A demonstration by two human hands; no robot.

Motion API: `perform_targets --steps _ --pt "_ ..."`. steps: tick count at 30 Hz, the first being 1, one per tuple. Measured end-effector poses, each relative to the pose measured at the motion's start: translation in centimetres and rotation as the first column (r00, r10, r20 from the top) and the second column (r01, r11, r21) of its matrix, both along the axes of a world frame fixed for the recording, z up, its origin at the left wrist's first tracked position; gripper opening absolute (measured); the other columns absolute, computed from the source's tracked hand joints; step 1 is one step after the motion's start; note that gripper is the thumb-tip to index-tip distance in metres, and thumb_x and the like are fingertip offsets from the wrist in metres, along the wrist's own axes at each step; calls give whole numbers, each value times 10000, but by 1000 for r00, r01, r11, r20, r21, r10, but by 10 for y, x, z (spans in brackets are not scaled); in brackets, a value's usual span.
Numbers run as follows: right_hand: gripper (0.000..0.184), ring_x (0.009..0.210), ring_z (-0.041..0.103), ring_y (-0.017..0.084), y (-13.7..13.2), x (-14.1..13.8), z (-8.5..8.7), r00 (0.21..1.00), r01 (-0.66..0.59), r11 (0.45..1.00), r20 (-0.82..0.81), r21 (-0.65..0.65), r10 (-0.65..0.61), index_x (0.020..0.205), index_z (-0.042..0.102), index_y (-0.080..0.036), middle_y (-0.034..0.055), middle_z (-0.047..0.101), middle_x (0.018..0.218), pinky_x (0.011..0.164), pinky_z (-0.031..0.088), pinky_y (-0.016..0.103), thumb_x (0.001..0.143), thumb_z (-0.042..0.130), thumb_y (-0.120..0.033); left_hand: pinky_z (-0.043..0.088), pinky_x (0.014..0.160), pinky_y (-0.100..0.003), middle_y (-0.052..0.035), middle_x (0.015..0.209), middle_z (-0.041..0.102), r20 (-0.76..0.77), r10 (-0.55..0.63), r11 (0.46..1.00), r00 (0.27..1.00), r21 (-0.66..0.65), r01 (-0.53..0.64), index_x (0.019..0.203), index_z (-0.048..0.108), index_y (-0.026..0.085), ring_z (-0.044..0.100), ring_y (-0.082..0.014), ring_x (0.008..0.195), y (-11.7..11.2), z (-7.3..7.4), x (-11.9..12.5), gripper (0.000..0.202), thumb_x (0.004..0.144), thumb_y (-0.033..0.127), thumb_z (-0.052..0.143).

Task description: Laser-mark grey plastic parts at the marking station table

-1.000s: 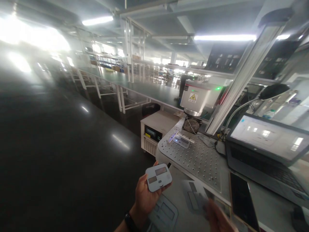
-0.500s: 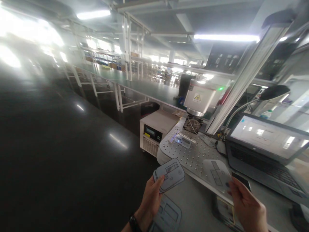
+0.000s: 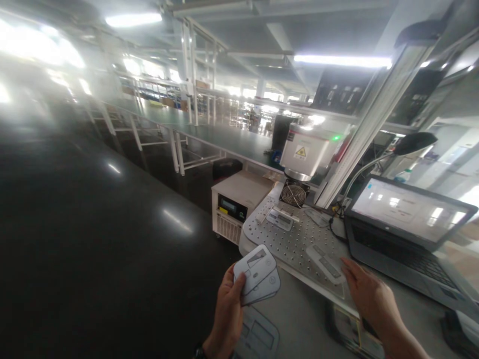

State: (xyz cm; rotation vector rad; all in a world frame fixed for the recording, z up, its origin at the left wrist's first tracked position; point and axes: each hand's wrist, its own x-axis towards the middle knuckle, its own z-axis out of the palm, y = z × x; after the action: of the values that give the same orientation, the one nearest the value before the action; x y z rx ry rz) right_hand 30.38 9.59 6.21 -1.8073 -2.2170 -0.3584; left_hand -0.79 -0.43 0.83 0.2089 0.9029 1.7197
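Note:
My left hand [image 3: 229, 294] grips a small fanned stack of flat white panels [image 3: 258, 267] with rounded corners and rectangular cut-outs, thumb on top. Over the near part of a perforated metal plate [image 3: 275, 252], my right hand [image 3: 368, 289] has its fingers closed at the right edge of another such panel [image 3: 324, 262], which looks tilted and slightly blurred. Whether that panel touches the plate I cannot tell. Farther back on the plate, one more panel [image 3: 280, 220] lies against a light-coloured bar, below a white machine head [image 3: 302, 152] with a yellow warning label.
An open laptop [image 3: 407, 214] stands at the right, near a lamp [image 3: 415, 143] and cables. A fan [image 3: 294, 193] sits behind the perforated plate. Left of it is a boxy control unit [image 3: 239, 194]. Another panel [image 3: 258, 336] lies below my left hand. Long green benches [image 3: 228, 139] stretch behind.
The right-hand panel has moved left and turned to a narrower angle. Panels in my left hand have fanned out more. A bluish light spot on the far panel is gone.

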Motion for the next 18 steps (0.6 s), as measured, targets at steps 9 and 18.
perform_targets --steps 9,18 --pt "378 822 715 225 74 -51 25 992 -57 998 112 -1 57 1226 662 -234 85 755 963 656 482 294 982 373 -232 549 841 -302 -16 1002 741 -95 221 970 971 -84 -229 1342 475 271 711 -168 907 0 -8 -3 544 844 393 657" --pt "439 823 697 171 151 -123 26 979 -187 982 85 -4 187 1257 656 -203 98 743 941 649 427 247 995 305 -220 555 802 -346 -56 981 733 -244 303 922 921 -171 -349 1300 486 236 707 -217 884 -5 -2 -3 526 839 460 604"
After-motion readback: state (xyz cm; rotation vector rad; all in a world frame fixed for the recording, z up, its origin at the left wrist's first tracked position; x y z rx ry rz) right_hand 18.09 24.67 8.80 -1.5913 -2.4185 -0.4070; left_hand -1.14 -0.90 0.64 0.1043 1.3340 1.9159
